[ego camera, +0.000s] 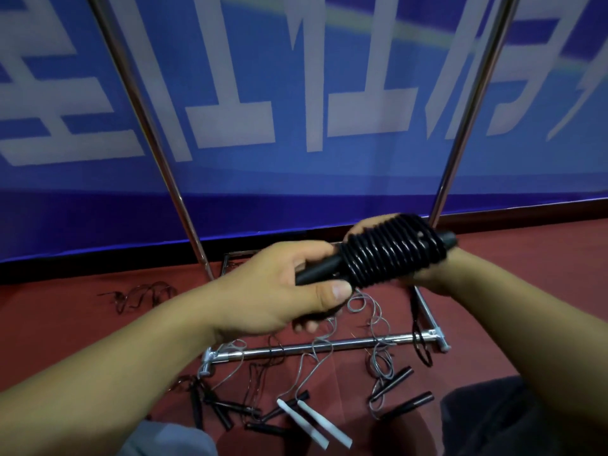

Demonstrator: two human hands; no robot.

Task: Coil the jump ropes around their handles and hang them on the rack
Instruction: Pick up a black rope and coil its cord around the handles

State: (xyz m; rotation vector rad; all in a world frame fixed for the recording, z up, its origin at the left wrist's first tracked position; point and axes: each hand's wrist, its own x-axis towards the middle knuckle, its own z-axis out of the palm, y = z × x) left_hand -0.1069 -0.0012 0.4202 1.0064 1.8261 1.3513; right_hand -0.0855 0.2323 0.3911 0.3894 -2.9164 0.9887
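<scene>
My left hand [279, 284] grips the near end of a pair of black jump rope handles [316, 274] held at chest height. Black rope [394, 251] is wound in many tight turns around the handles. My right hand [424, 278] holds the far, wrapped end, its fingers curled behind the coils and partly hidden. A loose tail of black rope [419, 337] hangs down from under my right hand. The chrome rack [329, 346] stands in front of me, with two slanted uprights and a low crossbar.
Several uncoiled ropes lie on the red floor around the rack's base: white handles [312, 422], black handles [404, 403], more black handles [217, 409], grey cords [375, 324]. A tangle of dark rope [141, 294] lies left. A blue banner [296, 93] covers the wall behind.
</scene>
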